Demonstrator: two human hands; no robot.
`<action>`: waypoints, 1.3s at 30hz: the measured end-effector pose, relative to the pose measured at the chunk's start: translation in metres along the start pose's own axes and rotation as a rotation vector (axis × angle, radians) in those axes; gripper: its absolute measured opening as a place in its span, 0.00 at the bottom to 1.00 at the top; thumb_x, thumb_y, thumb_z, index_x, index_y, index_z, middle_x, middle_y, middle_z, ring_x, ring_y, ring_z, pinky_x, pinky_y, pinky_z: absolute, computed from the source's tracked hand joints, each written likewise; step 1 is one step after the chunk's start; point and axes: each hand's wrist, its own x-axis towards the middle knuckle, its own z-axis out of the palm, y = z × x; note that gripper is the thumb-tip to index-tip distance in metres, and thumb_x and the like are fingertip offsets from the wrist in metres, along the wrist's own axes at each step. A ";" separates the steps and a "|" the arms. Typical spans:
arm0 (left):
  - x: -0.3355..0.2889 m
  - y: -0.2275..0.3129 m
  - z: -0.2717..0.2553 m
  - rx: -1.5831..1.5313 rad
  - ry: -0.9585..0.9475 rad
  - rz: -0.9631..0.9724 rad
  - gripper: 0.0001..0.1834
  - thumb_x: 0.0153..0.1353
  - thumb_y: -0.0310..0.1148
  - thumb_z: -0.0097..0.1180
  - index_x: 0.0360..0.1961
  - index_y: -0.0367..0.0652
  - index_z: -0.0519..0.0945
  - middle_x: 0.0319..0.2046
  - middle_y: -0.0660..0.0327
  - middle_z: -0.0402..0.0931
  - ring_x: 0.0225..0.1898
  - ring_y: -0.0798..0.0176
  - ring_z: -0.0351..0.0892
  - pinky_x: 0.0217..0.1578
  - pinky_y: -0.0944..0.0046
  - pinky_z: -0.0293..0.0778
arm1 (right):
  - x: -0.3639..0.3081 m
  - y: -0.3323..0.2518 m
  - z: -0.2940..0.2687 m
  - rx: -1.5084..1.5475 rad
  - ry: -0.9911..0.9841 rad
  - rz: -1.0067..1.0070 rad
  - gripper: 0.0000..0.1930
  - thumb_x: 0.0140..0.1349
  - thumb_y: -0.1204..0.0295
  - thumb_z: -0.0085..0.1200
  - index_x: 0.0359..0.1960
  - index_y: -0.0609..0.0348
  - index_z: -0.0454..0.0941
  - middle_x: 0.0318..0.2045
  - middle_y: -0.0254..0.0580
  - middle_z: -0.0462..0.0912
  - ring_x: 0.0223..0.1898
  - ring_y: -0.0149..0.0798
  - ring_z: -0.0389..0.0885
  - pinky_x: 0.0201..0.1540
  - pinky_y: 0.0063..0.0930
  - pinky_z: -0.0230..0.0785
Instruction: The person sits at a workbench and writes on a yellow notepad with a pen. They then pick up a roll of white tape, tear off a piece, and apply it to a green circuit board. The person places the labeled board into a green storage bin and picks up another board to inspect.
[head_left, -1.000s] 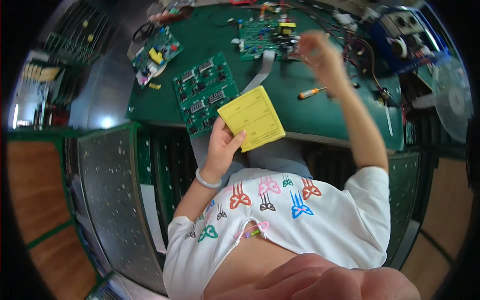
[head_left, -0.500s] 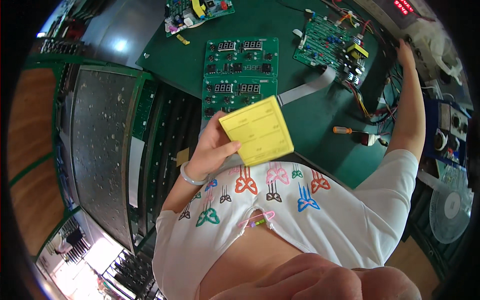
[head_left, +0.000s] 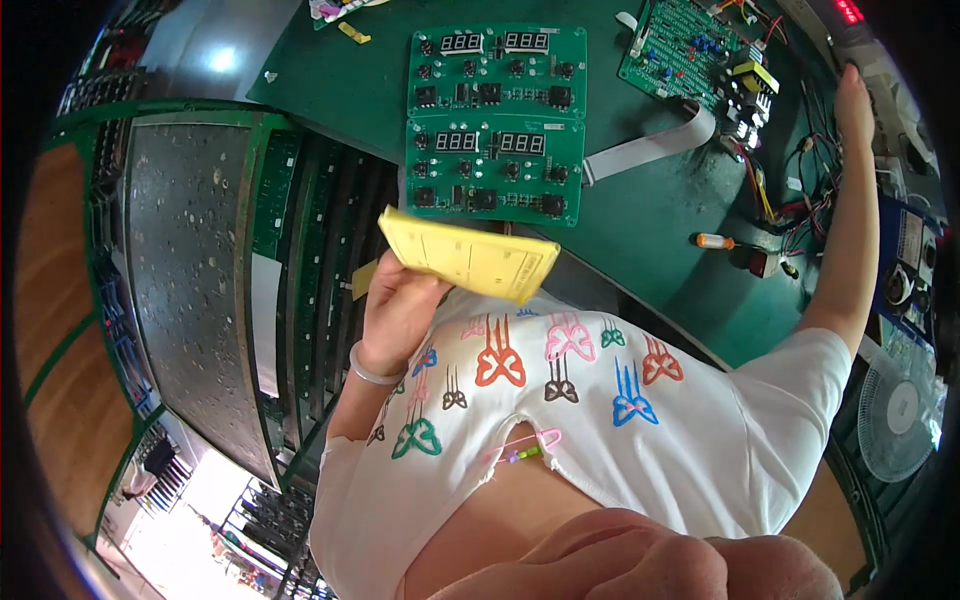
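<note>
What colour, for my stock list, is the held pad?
The pad is yellow; clearest in head view.

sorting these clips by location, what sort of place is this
Probably an electronics assembly or test workshop: on the green bench are a circuit board panel with digit displays, another green circuit board crowded with parts, and an orange-handled screwdriver.
</note>
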 end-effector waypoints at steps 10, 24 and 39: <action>0.056 -0.045 0.050 0.440 -0.677 -0.301 0.22 0.56 0.21 0.63 0.53 0.35 0.75 0.45 0.57 0.81 0.46 0.64 0.81 0.49 0.63 0.76 | -0.216 -0.193 -0.223 1.114 0.244 -0.065 0.20 0.70 0.78 0.46 0.61 0.58 0.57 0.46 0.53 0.79 0.45 0.38 0.79 0.48 0.32 0.71; 0.054 -0.115 0.083 0.545 -0.700 -0.502 0.23 0.57 0.40 0.68 0.49 0.39 0.75 0.40 0.60 0.78 0.40 0.67 0.77 0.41 0.66 0.74 | -0.331 -0.292 -0.250 1.711 0.061 0.278 0.29 0.62 0.51 0.53 0.52 0.66 0.68 0.40 0.47 0.72 0.41 0.41 0.73 0.44 0.34 0.65; 0.063 -0.080 0.019 0.690 -0.583 -0.407 0.19 0.72 0.42 0.44 0.36 0.37 0.78 0.25 0.65 0.75 0.26 0.76 0.69 0.27 0.73 0.66 | -0.292 -0.293 -0.254 2.365 -0.088 0.128 0.37 0.53 0.26 0.42 0.21 0.52 0.60 0.14 0.26 0.58 0.16 0.25 0.52 0.21 0.28 0.41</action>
